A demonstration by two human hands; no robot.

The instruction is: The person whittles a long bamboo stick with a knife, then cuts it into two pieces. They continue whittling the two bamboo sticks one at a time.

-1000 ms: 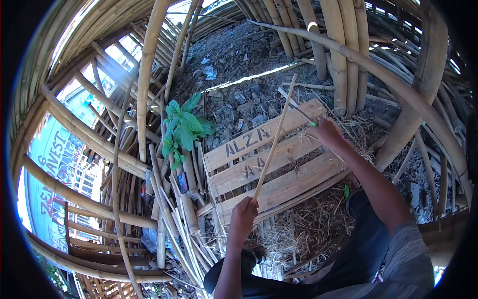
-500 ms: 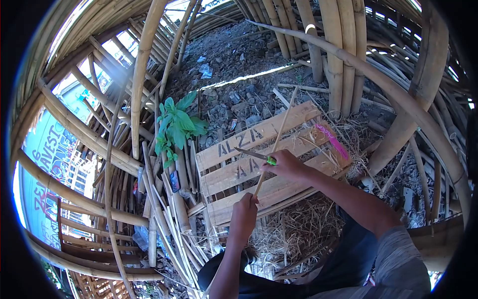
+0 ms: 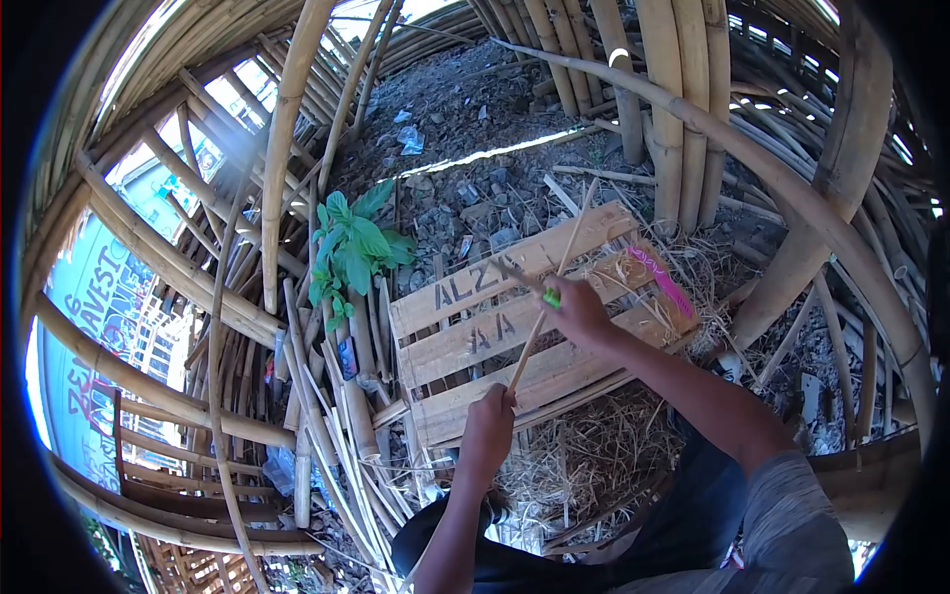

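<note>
My left hand (image 3: 488, 424) is closed around the lower end of a thin bamboo strip (image 3: 527, 352), which slants up and away over a slatted wooden crate (image 3: 450, 368) with stenciled black letters. Farther along the strip, my right hand (image 3: 586, 317) grips a knife (image 3: 551, 295) by its green handle. The blade is smeared by motion and points up and left across the crate's top slat. Where the right hand meets the strip, the fingers partly hide it.
Dry shavings (image 3: 594, 460) lie heaped below the crate. Several split strips (image 3: 341, 450) lean to its left near a leafy green plant (image 3: 356, 247). Thick bamboo posts (image 3: 683, 119) rise behind, and a curved pole (image 3: 752, 139) crosses the right side. Rubble covers the ground.
My right hand has slid up and to the right along the bamboo strip with the knife, whose blade is now blurred. My left hand has stayed nearly in place.
</note>
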